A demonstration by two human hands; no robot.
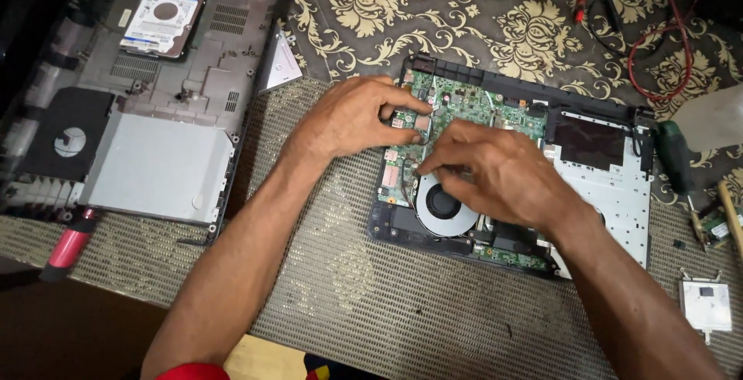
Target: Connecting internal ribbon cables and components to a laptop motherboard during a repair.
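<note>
An opened laptop base [600, 171] lies on a woven mat, showing its green motherboard [464, 105] and a round cooling fan [443, 206]. My left hand [352, 117] rests on the board's left edge, index finger stretched toward the board's middle. My right hand [503, 171] lies over the board just above the fan, fingertips pinched down near a thin wire by the fan's upper left. Whether it grips the wire is hidden by the fingers.
The removed bottom cover [147, 94] lies at the left with a hard drive [162, 20] on it. A red-handled tool [68, 244] sits at the left edge, a green-handled screwdriver [675, 155] at the right. Small metal bracket [704, 302], cables [658, 47] at top right.
</note>
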